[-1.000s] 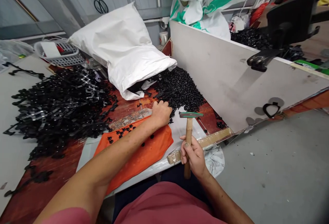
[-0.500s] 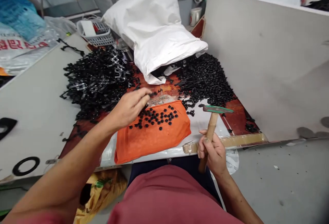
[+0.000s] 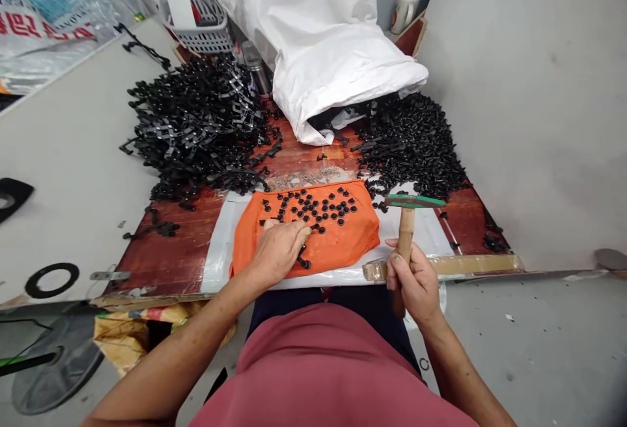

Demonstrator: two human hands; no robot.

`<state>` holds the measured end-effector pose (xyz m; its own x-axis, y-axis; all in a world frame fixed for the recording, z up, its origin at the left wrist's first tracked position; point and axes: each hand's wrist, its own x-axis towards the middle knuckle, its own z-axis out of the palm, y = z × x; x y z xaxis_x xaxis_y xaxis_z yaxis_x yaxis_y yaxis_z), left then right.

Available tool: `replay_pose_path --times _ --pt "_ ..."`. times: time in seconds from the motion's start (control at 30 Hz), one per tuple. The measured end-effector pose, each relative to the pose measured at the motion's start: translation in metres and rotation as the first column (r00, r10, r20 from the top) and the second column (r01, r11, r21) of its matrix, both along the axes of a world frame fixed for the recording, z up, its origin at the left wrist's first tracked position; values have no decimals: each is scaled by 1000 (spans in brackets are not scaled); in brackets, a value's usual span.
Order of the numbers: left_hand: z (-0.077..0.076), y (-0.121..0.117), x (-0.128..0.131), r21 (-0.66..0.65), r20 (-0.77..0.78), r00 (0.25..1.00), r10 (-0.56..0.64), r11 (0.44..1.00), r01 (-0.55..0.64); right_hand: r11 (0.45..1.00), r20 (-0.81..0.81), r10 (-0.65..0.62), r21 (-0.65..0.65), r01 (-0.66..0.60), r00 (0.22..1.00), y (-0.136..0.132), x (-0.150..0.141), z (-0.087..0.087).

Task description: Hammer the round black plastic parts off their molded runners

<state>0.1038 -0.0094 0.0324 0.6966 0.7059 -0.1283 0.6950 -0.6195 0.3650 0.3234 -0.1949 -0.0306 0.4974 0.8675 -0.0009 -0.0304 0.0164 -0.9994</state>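
Note:
My right hand [image 3: 415,280] is wrapped round the wooden handle of a hammer [image 3: 405,224]. Its narrow, green-edged head points up, beside the orange cloth. Over the front of that orange cloth [image 3: 343,251] is my left hand [image 3: 280,252], fingers closed on a black plastic piece [image 3: 304,260]. Part of this piece sticks out below the fingertips; the rest is hidden by the hand. Several small round-headed black parts [image 3: 322,208] lie scattered on the cloth, just beyond my left fingers. Under the cloth is a white plastic sheet [image 3: 219,244].
A tangled heap of black plastic strips [image 3: 196,126] lies at the left, and a pile of small black parts [image 3: 416,146] at the right. Between them a white sack [image 3: 337,42] opens forward. Grey boards [image 3: 529,120] flank the table. A basket [image 3: 200,35] and a mug [image 3: 404,12] stand behind.
My left hand has come down and towards me, from the cloth's far edge to its front part. The hammer stays upright in my right hand. The view has shifted slightly.

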Motion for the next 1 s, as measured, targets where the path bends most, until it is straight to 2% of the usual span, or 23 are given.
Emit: replay_pose_path --times 0.23,0.5,0.67,0.73,0.83,0.9,1.0 --pt "0 -2 10 45 -96 995 -21 999 25 1000 6 6 -2 -6 1000 0 1 -2" --pt "-4 -3 10 114 -90 996 -21 993 32 1000 45 18 -1 -18 999 0 0 -1" --pt "-1 -1 11 118 -91 996 -18 993 29 994 151 82 -84 -70 985 0 2 9" --pt "2 1 12 108 -100 995 -19 994 30 982 282 155 -149 -116 947 0 5 16" --pt "4 4 14 82 -95 995 -13 996 21 955 479 273 -237 -177 834 0 7 26" --pt "4 5 14 62 -83 996 -11 998 16 938 524 332 -274 -213 784 0 6 29" --pt "2 4 14 71 -75 997 -11 997 16 920 524 373 -314 -233 766 -2 3 26"
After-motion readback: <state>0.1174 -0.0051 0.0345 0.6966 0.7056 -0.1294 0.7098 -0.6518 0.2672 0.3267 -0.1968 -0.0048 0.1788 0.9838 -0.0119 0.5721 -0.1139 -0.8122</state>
